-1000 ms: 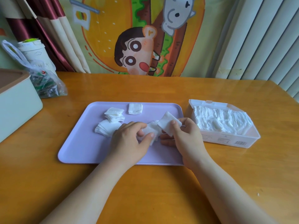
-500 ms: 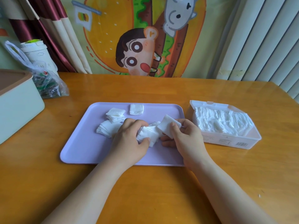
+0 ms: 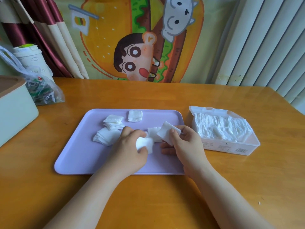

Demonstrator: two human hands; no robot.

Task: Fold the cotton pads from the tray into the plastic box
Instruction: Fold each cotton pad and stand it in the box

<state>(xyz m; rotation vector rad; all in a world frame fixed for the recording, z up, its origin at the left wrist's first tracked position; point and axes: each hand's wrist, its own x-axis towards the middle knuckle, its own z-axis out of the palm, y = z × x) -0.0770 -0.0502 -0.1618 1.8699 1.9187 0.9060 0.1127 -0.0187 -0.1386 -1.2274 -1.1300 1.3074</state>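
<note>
A lilac tray (image 3: 79,156) lies on the wooden table in front of me. White cotton pads rest on it: a fanned pile (image 3: 105,136) at the left, a smaller stack (image 3: 113,122) behind it, and a single pad (image 3: 135,116) near the far rim. My left hand (image 3: 130,151) is shut on a bent pad (image 3: 144,143) over the tray's middle. My right hand (image 3: 184,144) pinches a flat pad (image 3: 166,132) just above the tray. Another pad (image 3: 153,133) lies between my hands. The clear plastic box (image 3: 231,146), packed with folded pads, stands right of the tray.
A pale green box with a brown lid (image 3: 14,109) sits at the left edge. Behind it are a clear plastic bag (image 3: 42,91) and a white cup (image 3: 31,60). A cartoon curtain hangs behind the table, with white blinds at the right.
My left hand has lifted a pad off the tray and bent it in its fingers. My right hand has kept its flat pad in nearly the same place.
</note>
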